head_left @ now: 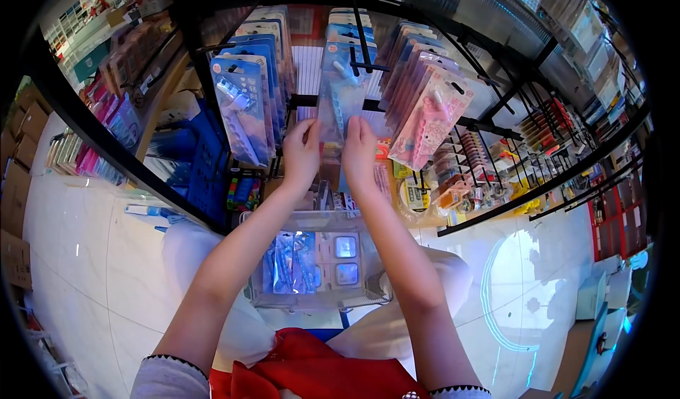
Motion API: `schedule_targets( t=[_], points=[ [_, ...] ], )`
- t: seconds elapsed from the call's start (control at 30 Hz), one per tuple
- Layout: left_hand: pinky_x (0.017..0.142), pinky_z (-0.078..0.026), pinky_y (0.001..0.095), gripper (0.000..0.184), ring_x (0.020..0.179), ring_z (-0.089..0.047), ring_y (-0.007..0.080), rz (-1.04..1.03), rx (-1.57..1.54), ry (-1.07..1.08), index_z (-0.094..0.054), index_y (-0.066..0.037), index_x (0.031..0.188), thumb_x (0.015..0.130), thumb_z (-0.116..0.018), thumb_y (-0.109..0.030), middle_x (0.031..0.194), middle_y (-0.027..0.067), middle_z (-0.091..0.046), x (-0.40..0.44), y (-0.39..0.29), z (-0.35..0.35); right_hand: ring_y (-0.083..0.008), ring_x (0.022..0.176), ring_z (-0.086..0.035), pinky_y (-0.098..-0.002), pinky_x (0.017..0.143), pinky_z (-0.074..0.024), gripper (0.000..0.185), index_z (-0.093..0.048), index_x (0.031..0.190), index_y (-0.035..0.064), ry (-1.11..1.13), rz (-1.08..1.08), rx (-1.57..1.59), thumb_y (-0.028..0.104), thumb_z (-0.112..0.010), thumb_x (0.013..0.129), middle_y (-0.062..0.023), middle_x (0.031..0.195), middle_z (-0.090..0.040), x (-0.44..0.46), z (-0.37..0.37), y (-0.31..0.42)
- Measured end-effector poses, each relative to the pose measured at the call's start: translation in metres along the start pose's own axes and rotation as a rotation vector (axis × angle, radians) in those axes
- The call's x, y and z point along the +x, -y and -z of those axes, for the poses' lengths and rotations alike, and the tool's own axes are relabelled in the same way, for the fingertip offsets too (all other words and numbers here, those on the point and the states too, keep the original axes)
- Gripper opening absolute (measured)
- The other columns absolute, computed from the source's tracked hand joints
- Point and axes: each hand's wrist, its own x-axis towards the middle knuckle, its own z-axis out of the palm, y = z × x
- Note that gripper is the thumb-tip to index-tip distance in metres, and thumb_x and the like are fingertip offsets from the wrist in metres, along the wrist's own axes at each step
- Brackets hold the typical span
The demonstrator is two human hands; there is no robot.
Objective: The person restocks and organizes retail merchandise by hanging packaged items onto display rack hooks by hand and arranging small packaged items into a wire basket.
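A light-blue carded pack (341, 87) with a slim pen-like item inside hangs at a black hook (365, 66), in front of a row of similar packs. My left hand (302, 151) pinches its lower left edge. On the opposite lower edge, my right hand (360, 151) is closed with thumb and fingers together. Below my forearms sits a clear plastic bin (326, 222) holding blue pouches (289, 263) and a pack with small square blue-faced items (346, 262).
Blue packs (241, 108) hang to the left, pink ones (430, 119) to the right. Black rack bars (524, 200) slant along both sides. A blue basket (198, 161) stands at the left, and further hooks (496, 165) carry small goods at the right.
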Motion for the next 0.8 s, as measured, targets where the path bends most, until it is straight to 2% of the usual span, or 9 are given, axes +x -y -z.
schedule_targets(
  t=[0.13, 0.27, 0.3, 0.4, 0.47, 0.53, 0.6, 0.67, 0.8],
  points=[
    [0.071, -0.044, 0.0247, 0.018, 0.080, -0.055, 0.0122, -0.085, 0.062, 0.071, -0.058, 0.003, 0.097, 0.087, -0.054, -0.012, 0.089, 0.0081, -0.058, -0.008, 0.024, 0.011, -0.0246, 0.068, -0.056, -0.0346, 0.063, -0.0416, 0.025, -0.052, 0.084, -0.0030, 0.110, -0.207, -0.045, 0.018, -0.041, 0.091, -0.0155, 0.067, -0.052, -0.023, 0.018, 0.023],
    [0.081, -0.045, 0.0276, 0.025, 0.099, -0.052, 0.0181, -0.145, 0.032, 0.159, -0.053, 0.000, 0.110, 0.088, -0.051, -0.009, 0.114, 0.0113, -0.046, -0.036, 0.018, 0.029, -0.0234, 0.078, -0.058, -0.0327, 0.070, -0.0437, 0.018, -0.054, 0.098, -0.0022, -0.031, 0.128, -0.097, 0.009, -0.043, 0.088, -0.0148, 0.080, -0.055, -0.038, 0.030, 0.021],
    [0.087, -0.043, 0.0307, 0.032, 0.107, -0.048, 0.0226, -0.251, 0.177, 0.242, -0.049, -0.002, 0.118, 0.086, -0.049, -0.005, 0.123, 0.0122, -0.037, -0.044, 0.017, 0.041, -0.0236, 0.081, -0.058, -0.0325, 0.071, -0.0438, 0.019, -0.053, 0.101, -0.0019, -0.083, 0.166, -0.090, 0.007, -0.044, 0.087, -0.0145, 0.085, -0.055, -0.047, 0.037, 0.023],
    [0.087, -0.042, 0.0318, 0.028, 0.104, -0.050, 0.0260, -0.498, 0.330, 0.488, -0.056, -0.003, 0.107, 0.080, -0.052, -0.003, 0.109, 0.0129, -0.050, -0.069, -0.008, 0.077, -0.0265, 0.083, -0.056, -0.0326, 0.075, -0.0437, 0.018, -0.053, 0.100, -0.0012, -0.135, 0.177, -0.085, -0.001, -0.046, 0.083, -0.0137, 0.095, -0.052, -0.100, 0.052, 0.008],
    [0.084, -0.042, 0.0338, 0.021, 0.097, -0.053, 0.0245, -0.441, 0.370, 0.785, -0.059, -0.005, 0.099, 0.079, -0.056, -0.008, 0.100, 0.0074, -0.055, -0.077, -0.003, 0.094, -0.0276, 0.082, -0.056, -0.0327, 0.076, -0.0438, 0.017, -0.054, 0.098, -0.0007, -0.052, 0.211, -0.195, -0.002, -0.046, 0.083, -0.0132, 0.092, -0.052, -0.140, 0.054, -0.012],
    [0.081, -0.042, 0.0348, 0.019, 0.093, -0.054, 0.0236, -0.518, 0.533, 1.056, -0.059, -0.006, 0.096, 0.078, -0.058, -0.012, 0.098, 0.0047, -0.056, -0.079, 0.007, 0.106, -0.0311, 0.089, -0.054, -0.0356, 0.078, -0.0440, 0.018, -0.055, 0.099, -0.0005, 0.274, -0.063, -0.256, 0.003, -0.051, 0.081, -0.0158, 0.094, -0.053, -0.178, 0.048, -0.048],
    [0.077, -0.042, 0.0348, 0.018, 0.092, -0.054, 0.0222, -0.606, 0.670, 1.121, -0.058, -0.009, 0.095, 0.078, -0.058, -0.016, 0.096, 0.0029, -0.056, -0.082, 0.027, 0.115, -0.0334, 0.094, -0.052, -0.0379, 0.080, -0.0435, 0.023, -0.055, 0.100, -0.0013, 0.593, -0.403, -0.331, 0.009, -0.056, 0.079, -0.0188, 0.095, -0.054, -0.204, 0.035, -0.083],
    [0.078, -0.042, 0.0336, 0.019, 0.093, -0.055, 0.0215, -0.578, 0.821, 1.175, -0.058, -0.009, 0.096, 0.078, -0.058, -0.016, 0.095, 0.0035, -0.056, -0.080, 0.029, 0.124, -0.0352, 0.096, -0.052, -0.0396, 0.083, -0.0425, 0.037, -0.053, 0.103, -0.0038, 0.624, -0.447, -0.542, 0.018, -0.062, 0.075, -0.0222, 0.098, -0.053, -0.244, 0.024, -0.145],
    [0.078, -0.043, 0.0361, 0.019, 0.089, -0.057, 0.0246, -0.560, 0.899, 1.043, -0.058, -0.009, 0.096, 0.078, -0.058, -0.017, 0.096, 0.0064, -0.056, -0.068, 0.035, 0.143, -0.0386, 0.098, -0.052, -0.0415, 0.089, -0.0407, 0.066, -0.044, 0.110, -0.0099, 0.598, -0.538, -1.024, 0.033, -0.069, 0.067, -0.0281, 0.107, -0.048, -0.262, -0.007, -0.156]
  ],
)
